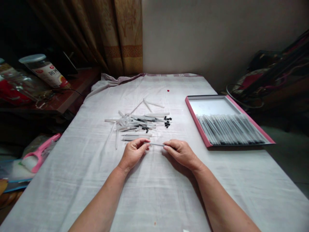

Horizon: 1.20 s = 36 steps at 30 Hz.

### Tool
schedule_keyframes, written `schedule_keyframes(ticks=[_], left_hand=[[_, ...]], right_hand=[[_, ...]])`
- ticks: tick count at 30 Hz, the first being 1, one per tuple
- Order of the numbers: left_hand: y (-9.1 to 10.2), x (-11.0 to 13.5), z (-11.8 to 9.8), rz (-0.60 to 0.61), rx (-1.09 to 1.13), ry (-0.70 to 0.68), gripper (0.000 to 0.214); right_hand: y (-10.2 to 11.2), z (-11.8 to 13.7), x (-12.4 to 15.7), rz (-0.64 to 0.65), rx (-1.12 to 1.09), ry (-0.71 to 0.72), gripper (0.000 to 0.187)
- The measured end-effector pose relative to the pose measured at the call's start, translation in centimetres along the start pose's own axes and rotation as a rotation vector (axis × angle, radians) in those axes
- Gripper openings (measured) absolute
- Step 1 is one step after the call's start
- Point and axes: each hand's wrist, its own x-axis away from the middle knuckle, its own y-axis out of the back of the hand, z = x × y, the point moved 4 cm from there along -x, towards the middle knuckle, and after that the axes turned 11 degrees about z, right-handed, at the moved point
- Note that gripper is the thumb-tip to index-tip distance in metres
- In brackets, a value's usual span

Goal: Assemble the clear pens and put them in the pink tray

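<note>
My left hand (pixel 134 152) and my right hand (pixel 180 152) rest on the white cloth (pixel 154 193), fingers pinched. Between them runs a thin clear pen tube (pixel 156 144), each hand gripping one end. Just beyond my hands lies a loose heap of clear pen tubes and refills (pixel 137 124), with several small black caps (pixel 167 121) at its right side. To the right stands a pink-rimmed tray (pixel 193 112) holding a row of assembled pens (pixel 229 129).
A small red speck (pixel 168 91) lies farther back on the cloth. A dark side table with a plastic jar (pixel 44 71) stands at the left, a pink-handled tool (pixel 40 153) below it. Curtains hang behind; bags sit at the right.
</note>
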Motion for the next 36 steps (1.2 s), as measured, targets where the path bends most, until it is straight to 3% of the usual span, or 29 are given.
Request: schedule_keyframes(ticks=[5,9,11,15,17,21,24,32,36], left_hand=[[-0.2,-0.3,0.0,0.01,0.01,-0.038,0.029],[-0.1,-0.2,-0.3,0.006,0.048,-0.075,0.055],[-0.1,-0.2,-0.3,0.0,0.057,-0.078,0.062],[0.0,-0.2,-0.2,-0.016,0.043,-0.067,0.048],[0.0,-0.3,-0.1,-0.025,0.029,-0.071,0.038],[0.4,-0.2,-0.1,-0.074,-0.024,-0.117,0.02],[0.8,-0.1,-0.3,-0.109,-0.092,-0.167,0.015],[1.7,0.3,-1.1,-0.18,-0.398,-0.288,0.012],[2.2,0.3,-1.2,-0.198,-0.385,-0.294,0.01]], right_hand=[[-0.3,0.3,0.0,-0.036,0.002,-0.011,0.025],[0.8,0.3,0.4,-0.144,0.001,0.009,0.025],[2.8,-0.6,1.3,-0.352,0.048,-0.047,0.026],[7.7,-3.3,4.8,-0.89,0.319,-0.33,0.031],[9.2,-4.5,6.0,-0.977,0.465,-0.442,0.027],[10.0,-6.2,7.2,-1.005,0.578,-0.624,0.025],[9.6,-6.7,7.1,-0.977,0.591,-0.658,0.026],[9.2,-6.4,6.6,-0.946,0.6,-0.62,0.03],[9.0,-4.6,6.2,-0.956,0.628,-0.487,0.027]])
